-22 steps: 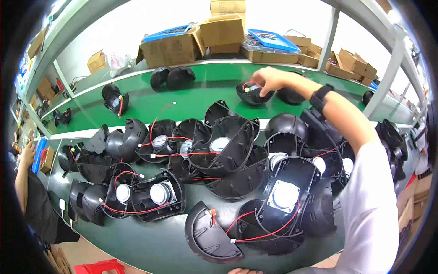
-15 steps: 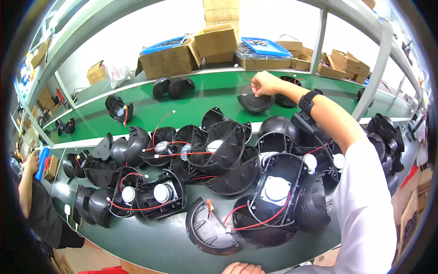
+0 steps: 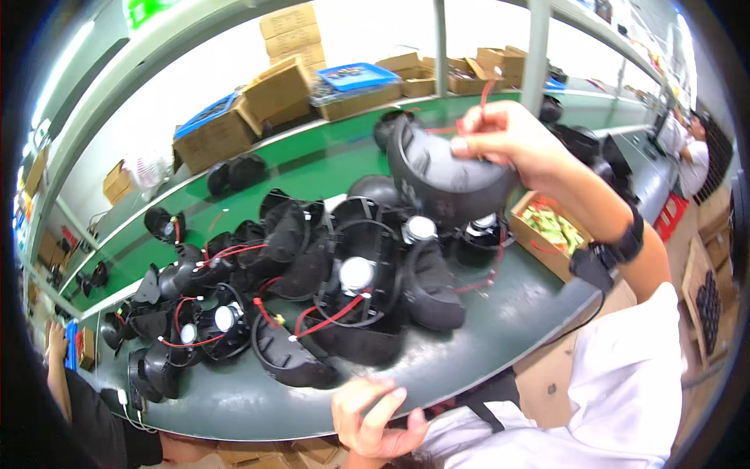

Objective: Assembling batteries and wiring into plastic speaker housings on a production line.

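Note:
My right hand (image 3: pixel 522 142) is closed on the rim of a black plastic shell (image 3: pixel 449 187), curved like a bowl, and holds it above the bench. A red wire (image 3: pixel 486 94) sticks up beside my fingers. At the bench's front edge my left hand (image 3: pixel 373 418) has its fingers apart and holds nothing. Beyond it lie a half-round black shell (image 3: pixel 293 359) with red wires and an open black housing (image 3: pixel 363 305) with a white round speaker-like part (image 3: pixel 357 274). Another black shell (image 3: pixel 432 289) stands to their right.
Several black housings with red wires crowd the dark green bench (image 3: pixel 234 410). Behind runs a green conveyor belt (image 3: pixel 293 160) with more shells. A cardboard box of green-yellow parts (image 3: pixel 551 227) sits at right. Metal posts (image 3: pixel 536 59) rise behind. Other people are at far left and far right.
My right hand has lifted the black shell off the conveyor and brought it nearer. My left hand has come further into view with fingers spread. The view has turned to the right.

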Demonstrator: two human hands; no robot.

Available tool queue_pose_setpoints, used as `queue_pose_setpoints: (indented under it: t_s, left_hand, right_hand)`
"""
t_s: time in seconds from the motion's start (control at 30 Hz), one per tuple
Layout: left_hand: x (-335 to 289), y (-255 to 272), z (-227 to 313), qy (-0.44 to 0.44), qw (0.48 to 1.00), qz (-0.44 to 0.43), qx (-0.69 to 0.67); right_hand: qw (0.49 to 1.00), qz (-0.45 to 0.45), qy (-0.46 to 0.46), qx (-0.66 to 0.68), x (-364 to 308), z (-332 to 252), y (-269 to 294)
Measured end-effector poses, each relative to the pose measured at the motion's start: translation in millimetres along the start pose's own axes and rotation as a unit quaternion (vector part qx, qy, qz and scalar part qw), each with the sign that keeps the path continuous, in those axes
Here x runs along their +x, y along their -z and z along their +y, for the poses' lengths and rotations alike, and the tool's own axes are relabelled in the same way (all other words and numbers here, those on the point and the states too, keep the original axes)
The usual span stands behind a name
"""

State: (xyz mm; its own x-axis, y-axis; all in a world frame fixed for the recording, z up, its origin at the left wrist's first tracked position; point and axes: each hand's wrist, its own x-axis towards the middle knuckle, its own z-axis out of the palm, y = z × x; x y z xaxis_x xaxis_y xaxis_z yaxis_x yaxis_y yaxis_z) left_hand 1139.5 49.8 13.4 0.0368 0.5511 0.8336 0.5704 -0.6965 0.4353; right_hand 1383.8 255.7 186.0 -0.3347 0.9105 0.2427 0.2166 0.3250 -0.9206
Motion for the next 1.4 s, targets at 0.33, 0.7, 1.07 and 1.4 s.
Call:
queue_pose_setpoints:
  t_s: [0.33, 0.7, 1.07, 1.4]
  left_hand:
    - [57.1, -115.7, 38.8, -0.053, 0.969, -0.184, -0.157]
    - [62.8, -124.4, 27.5, -0.059, 0.936, -0.320, -0.131]
    - [75.0, -124.6, 31.7, -0.058, 0.930, -0.329, -0.153]
    - [65.0, -146.7, 43.1, -0.013, 0.952, -0.254, -0.168]
  right_hand:
    - [0.905, 0.163, -0.150, 0.364, -209.4, 85.1, -21.2]
    - [0.966, 0.163, 0.125, -0.159, -237.6, 111.2, -14.7]
    - [0.967, -0.006, 0.197, -0.159, -192.8, 94.2, 7.8]
    - [0.930, -0.067, 0.302, -0.201, -172.8, 80.9, 5.5]
